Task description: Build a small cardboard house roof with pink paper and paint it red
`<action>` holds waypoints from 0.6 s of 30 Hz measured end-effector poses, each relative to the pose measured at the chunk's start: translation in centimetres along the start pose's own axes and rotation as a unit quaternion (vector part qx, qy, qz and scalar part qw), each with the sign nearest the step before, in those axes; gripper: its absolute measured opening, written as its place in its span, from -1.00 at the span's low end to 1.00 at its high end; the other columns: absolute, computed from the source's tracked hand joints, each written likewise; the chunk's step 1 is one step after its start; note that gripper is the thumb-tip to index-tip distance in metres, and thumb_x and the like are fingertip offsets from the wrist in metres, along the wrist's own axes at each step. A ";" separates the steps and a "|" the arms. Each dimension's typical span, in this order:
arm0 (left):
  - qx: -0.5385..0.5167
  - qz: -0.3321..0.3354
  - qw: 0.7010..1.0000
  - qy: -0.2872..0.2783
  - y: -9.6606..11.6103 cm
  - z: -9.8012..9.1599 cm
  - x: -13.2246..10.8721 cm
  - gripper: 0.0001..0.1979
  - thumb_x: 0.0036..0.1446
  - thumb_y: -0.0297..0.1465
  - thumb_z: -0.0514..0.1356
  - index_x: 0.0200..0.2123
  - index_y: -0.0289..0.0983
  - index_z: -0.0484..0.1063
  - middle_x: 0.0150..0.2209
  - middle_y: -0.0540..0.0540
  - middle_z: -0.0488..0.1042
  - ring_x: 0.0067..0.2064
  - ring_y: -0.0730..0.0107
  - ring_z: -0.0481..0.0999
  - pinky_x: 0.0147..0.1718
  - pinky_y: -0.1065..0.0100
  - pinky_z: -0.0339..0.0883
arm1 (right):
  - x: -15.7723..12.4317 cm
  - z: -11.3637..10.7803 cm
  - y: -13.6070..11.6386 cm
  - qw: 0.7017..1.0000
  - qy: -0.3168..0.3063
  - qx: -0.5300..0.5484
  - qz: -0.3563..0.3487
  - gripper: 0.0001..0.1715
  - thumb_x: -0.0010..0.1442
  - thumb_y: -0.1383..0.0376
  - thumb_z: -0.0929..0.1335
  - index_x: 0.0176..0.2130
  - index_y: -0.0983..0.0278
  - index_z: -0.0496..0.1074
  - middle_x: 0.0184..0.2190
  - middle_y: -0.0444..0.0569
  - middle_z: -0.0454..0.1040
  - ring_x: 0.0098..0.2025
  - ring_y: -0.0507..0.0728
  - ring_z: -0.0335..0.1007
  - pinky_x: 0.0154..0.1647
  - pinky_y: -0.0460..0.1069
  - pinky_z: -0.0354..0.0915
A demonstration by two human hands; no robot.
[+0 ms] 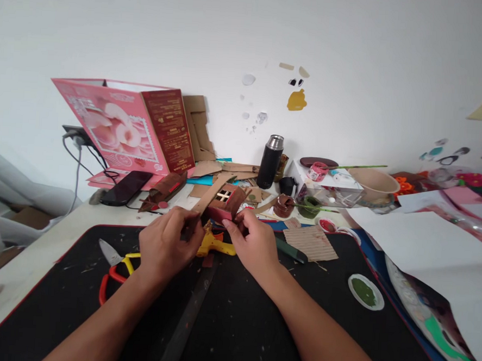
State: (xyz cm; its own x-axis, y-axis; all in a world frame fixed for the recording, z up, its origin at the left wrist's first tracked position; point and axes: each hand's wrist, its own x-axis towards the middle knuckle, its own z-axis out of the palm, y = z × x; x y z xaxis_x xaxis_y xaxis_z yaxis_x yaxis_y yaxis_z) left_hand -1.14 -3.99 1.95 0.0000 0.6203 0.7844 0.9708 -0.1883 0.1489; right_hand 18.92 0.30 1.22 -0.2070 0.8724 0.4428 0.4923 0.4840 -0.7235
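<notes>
Head, L hand (167, 245), R hand (254, 246) grip red piece (219, 213), glue gun (215, 247) part-hidden

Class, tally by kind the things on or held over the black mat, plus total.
Scissors: 1
Glue gun: 1
Corrugated card: 1
Paint lid: 1
Dark strip: 1
Green-handled tool: 1
Held red piece: 1
Total: 7

1 head-worn camera faces forward and down, near the mat (248, 333).
</notes>
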 end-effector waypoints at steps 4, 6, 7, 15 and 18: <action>-0.032 -0.085 0.995 -0.030 -0.2 0.1 0.2 -0.89 0.23 -0.30 0.24 -0.21 -0.17 0.52 -0.41 0.00 0.60 -0.39 0.27 0.62 -0.40 0.32 0.31 | 0.1 -0.3 -0.3 0.998 -0.006 0.061 0.011 -0.60 0.38 -0.07 0.39 -0.29 0.17 0.44 -0.58 -0.20 0.36 -0.53 0.08 0.27 -0.45 -0.01 0.12; -0.050 -0.147 0.987 -0.042 -0.5 0.1 0.4 -0.87 0.22 -0.28 0.24 -0.20 -0.17 0.52 -0.40 0.00 0.60 -0.39 0.28 0.61 -0.39 0.33 0.32 | 0.1 -0.4 -0.4 0.994 -0.014 0.108 0.016 -0.58 0.38 -0.09 0.39 -0.26 0.18 0.47 -0.58 -0.21 0.32 -0.52 0.08 0.26 -0.46 -0.02 0.14; -0.059 -0.169 0.983 -0.042 -0.6 0.2 0.5 -0.86 0.22 -0.27 0.24 -0.20 -0.17 0.52 -0.40 0.01 0.60 -0.39 0.29 0.60 -0.38 0.33 0.33 | 0.2 -0.4 -0.4 0.991 -0.017 0.134 0.024 -0.56 0.39 -0.11 0.38 -0.24 0.19 0.48 -0.58 -0.22 0.30 -0.53 0.08 0.25 -0.47 -0.03 0.14; -0.054 -0.123 0.991 0.007 -1.0 0.1 0.2 -0.88 0.24 -0.29 0.26 -0.20 -0.19 0.51 -0.40 -0.01 0.59 -0.39 0.30 0.61 -0.38 0.32 0.33 | 1.1 -0.1 0.0 0.924 -0.037 0.346 0.162 -0.37 0.29 -0.31 0.36 -0.34 0.15 0.31 -0.64 -0.31 0.23 -0.70 0.00 0.14 -0.69 -0.07 0.07; -0.032 -0.066 0.997 0.034 -1.0 0.1 0.0 -0.90 0.24 -0.33 0.28 -0.19 -0.19 0.50 -0.40 -0.01 0.60 -0.39 0.28 0.63 -0.39 0.31 0.33 | 1.3 0.1 0.1 0.896 -0.062 0.396 0.190 -0.34 0.23 -0.33 0.40 -0.38 0.15 0.26 -0.64 -0.33 0.22 -0.73 -0.03 0.11 -0.73 -0.10 0.04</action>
State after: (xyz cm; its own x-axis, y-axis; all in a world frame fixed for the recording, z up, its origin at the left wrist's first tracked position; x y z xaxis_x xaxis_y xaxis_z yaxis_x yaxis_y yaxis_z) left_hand -2.06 -3.69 1.78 -0.1453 0.5911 0.7934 0.9438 -0.1579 0.2904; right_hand 18.63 1.52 1.68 -0.2690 0.9614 0.0571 -0.1974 0.0030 -0.9803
